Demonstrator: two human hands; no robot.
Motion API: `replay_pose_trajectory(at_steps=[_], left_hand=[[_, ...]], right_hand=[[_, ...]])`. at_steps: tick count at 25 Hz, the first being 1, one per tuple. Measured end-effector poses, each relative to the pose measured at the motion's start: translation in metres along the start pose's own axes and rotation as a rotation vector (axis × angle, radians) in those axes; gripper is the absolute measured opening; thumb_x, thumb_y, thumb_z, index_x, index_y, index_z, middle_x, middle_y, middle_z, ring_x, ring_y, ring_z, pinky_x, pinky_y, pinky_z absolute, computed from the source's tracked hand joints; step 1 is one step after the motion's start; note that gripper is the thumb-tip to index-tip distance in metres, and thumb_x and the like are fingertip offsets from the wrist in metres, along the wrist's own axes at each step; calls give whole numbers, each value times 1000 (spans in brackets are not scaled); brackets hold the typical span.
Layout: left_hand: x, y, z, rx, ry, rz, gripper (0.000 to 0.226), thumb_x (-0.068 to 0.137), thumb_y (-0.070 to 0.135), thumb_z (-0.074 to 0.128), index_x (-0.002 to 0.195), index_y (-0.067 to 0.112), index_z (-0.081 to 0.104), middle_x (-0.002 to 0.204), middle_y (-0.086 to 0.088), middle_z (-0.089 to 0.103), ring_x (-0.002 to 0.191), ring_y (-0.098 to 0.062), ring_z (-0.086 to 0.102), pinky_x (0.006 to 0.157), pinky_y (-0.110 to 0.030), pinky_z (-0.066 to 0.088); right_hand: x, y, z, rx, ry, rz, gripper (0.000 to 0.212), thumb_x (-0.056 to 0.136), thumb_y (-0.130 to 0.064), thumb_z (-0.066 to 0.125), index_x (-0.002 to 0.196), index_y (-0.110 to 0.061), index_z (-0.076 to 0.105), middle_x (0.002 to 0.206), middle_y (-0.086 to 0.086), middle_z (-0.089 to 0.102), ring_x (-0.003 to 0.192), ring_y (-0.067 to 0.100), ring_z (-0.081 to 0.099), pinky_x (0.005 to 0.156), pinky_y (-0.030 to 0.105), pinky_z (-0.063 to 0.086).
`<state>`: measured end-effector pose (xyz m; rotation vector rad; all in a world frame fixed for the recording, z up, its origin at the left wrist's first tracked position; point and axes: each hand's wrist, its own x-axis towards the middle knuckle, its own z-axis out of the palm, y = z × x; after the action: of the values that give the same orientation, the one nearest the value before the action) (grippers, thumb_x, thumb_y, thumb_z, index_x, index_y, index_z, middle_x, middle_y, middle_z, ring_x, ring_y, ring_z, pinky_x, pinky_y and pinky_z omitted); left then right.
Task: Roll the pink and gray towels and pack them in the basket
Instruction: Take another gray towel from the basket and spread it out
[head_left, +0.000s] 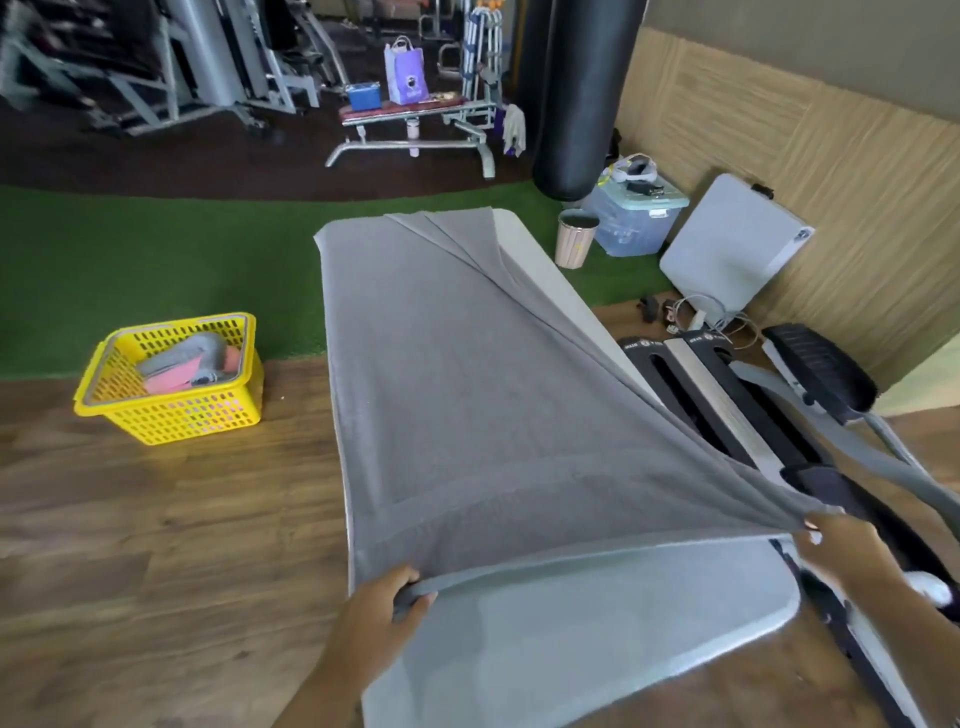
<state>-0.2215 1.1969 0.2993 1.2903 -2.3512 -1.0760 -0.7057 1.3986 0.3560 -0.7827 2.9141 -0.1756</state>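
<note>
stretching across most of a pale gray desk (597, 649), the gray towel (467, 389) lies flat along its left side while its right edge is lifted off the surface, drawn taut toward the near right corner. the left hand (387, 605) pinches the towel's near left corner, thumb on top and fingers curled under the hem, just above the desktop. the right hand (844, 540) grips the near right corner, fingers closed around the bunched cloth, held out past the desk's right edge. at the far end the towel shows a few layered folds near the desk's far edge, with a strip of bare desk visible beside them on the right.

left of the desk, on the wooden floor (156, 519) near the edge of the green turf (156, 260), stands a yellow basket (208, 415). inside it lie rolled towels (187, 364), pink and gray, resting against each other.

right of the desk sits a black and silver exercise machine (727, 395). farther back are a small pink bin (575, 239), a clear storage box (634, 218), a black punching bag (582, 93), and a weight bench (415, 119) carrying a purple bag (406, 75).
</note>
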Motion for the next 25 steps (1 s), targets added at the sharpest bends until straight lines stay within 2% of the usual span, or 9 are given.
replay_pose_trajectory(at_steps=[4, 8, 11, 13, 15, 17, 19, 21, 25], left_hand=[[-30, 12, 26, 31, -38, -76, 30, 87, 30, 65, 65, 31, 45, 64, 21, 50, 60, 0, 48, 55, -17, 32], [-50, 13, 42, 162, -62, -188, 25, 88, 37, 62, 69, 31, 47, 68, 16, 52, 63, 0, 47, 63, -20, 39], [-52, 19, 46, 205, -84, -205, 19, 84, 42, 61, 71, 45, 47, 69, 17, 52, 62, -1, 47, 60, -22, 40], [-48, 22, 45, 238, -104, -251, 13, 79, 49, 59, 75, 40, 51, 69, 16, 56, 64, 0, 50, 60, -20, 40], [-44, 25, 43, 249, -114, -292, 20, 78, 53, 57, 78, 33, 56, 75, 18, 61, 68, 2, 55, 61, -18, 42], [-40, 27, 39, 220, -68, -279, 13, 84, 47, 56, 79, 35, 55, 81, 16, 61, 74, 0, 56, 68, -21, 45], [-35, 28, 32, 215, 12, -255, 5, 89, 35, 54, 91, 35, 59, 94, 14, 60, 85, -4, 57, 77, -23, 46], [-31, 26, 22, 218, 86, -262, 16, 92, 29, 52, 105, 27, 61, 107, 11, 60, 96, -10, 58, 82, -26, 46], [-25, 7, -4, 282, 111, -287, 25, 92, 30, 49, 116, 28, 57, 119, 9, 58, 104, -19, 59, 82, -33, 48]], right_hand=[[-18, 32, 6, 2, -68, -64, 19, 79, -4, 60, 95, 0, 69, 97, 26, 65, 87, 41, 62, 73, 45, 49], [-25, 49, 21, 8, -157, -84, 21, 82, -7, 57, 99, -3, 68, 94, 20, 68, 91, 36, 61, 76, 40, 47], [-20, 53, 27, -13, -200, -107, 20, 83, -6, 53, 97, -4, 67, 84, 16, 68, 79, 33, 60, 67, 37, 47], [-14, 51, 30, -44, -211, -124, 19, 81, -4, 51, 92, -4, 66, 73, 9, 62, 67, 28, 55, 63, 36, 46], [-14, 41, 35, -95, -219, -136, 19, 81, -5, 50, 93, -3, 65, 71, 7, 57, 66, 26, 52, 62, 34, 45], [-17, 13, 43, -121, -254, -187, 21, 85, -10, 50, 99, -4, 64, 82, 9, 63, 73, 26, 58, 63, 32, 45], [-29, -31, 53, -59, -277, -274, 25, 85, -14, 49, 107, -6, 60, 103, 13, 63, 88, 30, 61, 73, 35, 49], [-52, -88, 62, 5, -292, -407, 32, 85, -14, 50, 115, -5, 58, 118, 16, 57, 102, 33, 59, 85, 37, 47], [-121, -202, 86, 131, -334, -713, 46, 74, -25, 43, 107, 1, 61, 106, 23, 61, 95, 38, 61, 80, 40, 49]])
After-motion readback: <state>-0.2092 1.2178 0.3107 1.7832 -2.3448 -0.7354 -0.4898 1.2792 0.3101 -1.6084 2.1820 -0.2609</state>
